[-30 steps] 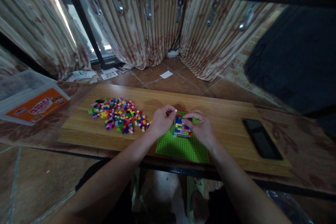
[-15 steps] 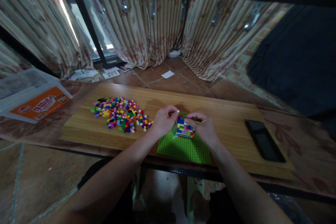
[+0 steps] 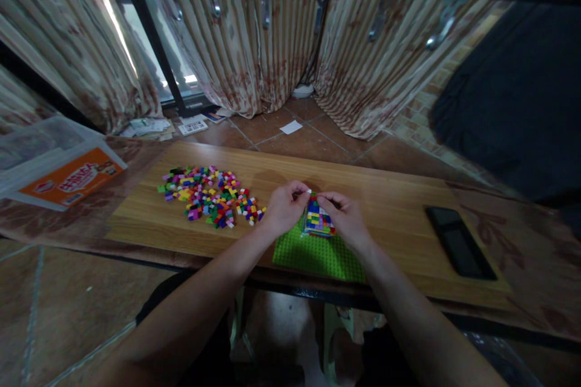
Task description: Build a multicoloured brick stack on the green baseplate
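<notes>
A green studded baseplate point(image 3: 318, 259) lies near the table's front edge. On it stands a block of multicoloured toy bricks point(image 3: 318, 221), built up in layers. My left hand point(image 3: 287, 207) is at the back left of the block, thumb and forefinger pinched on a small white brick point(image 3: 309, 191). From the right, my right hand point(image 3: 342, 214) reaches over the block's back right part with its fingers closed together. What those fingers grip, if anything, is hidden. The two hands' fingertips are close together above the block's far edge.
A heap of loose coloured bricks point(image 3: 211, 193) is spread on the wooden board point(image 3: 390, 217) at left. A dark phone-like device point(image 3: 459, 242) lies at right. At far left stands a clear plastic box point(image 3: 59, 160) with an orange label. Patterned curtains point(image 3: 281, 54) hang behind.
My right hand has moved slightly left, bringing its fingertips nearer my left hand over the block. My left hand still pinches the white brick.
</notes>
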Motion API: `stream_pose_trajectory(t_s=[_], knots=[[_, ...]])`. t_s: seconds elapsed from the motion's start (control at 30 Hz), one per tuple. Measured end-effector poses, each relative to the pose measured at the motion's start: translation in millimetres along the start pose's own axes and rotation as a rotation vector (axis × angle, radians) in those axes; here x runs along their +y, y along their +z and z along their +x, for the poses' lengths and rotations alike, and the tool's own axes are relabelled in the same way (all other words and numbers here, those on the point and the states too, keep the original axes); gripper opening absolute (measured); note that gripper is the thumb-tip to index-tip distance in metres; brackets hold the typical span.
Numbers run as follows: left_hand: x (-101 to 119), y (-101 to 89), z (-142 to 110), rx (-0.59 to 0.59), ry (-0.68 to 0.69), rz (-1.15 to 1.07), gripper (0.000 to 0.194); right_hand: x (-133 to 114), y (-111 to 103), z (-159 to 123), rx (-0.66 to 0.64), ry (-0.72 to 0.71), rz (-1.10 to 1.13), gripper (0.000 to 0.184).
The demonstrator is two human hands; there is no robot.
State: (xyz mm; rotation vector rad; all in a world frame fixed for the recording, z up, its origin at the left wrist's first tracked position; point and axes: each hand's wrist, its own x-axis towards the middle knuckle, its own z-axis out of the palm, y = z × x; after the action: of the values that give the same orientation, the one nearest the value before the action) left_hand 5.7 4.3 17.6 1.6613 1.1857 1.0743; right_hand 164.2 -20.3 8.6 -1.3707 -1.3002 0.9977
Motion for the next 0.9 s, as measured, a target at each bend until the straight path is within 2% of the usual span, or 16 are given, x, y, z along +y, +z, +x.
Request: stream_pose_trajectory(t_s=[0.23, 0.43, 0.63, 0.77, 0.9], knots=[[3.3, -0.8, -0.7, -0.014, -0.015, 0.012, 0.009, 1.4, 1.7, -0.1, 0.014, 0.038, 0.05, 0.03], [0.6, -0.4, 0.1, -0.004, -0.013, 0.01, 0.007, 4.7, 5.4, -0.8, 0.047, 0.014, 0.031, 0.031], [0.7, -2.1, 0.2, 0.012, 0.02, -0.089, 0.008, 3.2, 3.5, -2.5, 0.051, 0.048, 0.118, 0.04], [5.4, -2.8, -0.5, 0.008, 0.032, -0.201, 0.009, -4.7, -1.4, -0.8, 0.099, -0.051, 0.117, 0.039], [8.2, -0.7, -2.6, -0.01, 0.064, -0.246, 0.011, -11.1, -2.9, -2.8, 0.057, -0.148, 0.066, 0.029]])
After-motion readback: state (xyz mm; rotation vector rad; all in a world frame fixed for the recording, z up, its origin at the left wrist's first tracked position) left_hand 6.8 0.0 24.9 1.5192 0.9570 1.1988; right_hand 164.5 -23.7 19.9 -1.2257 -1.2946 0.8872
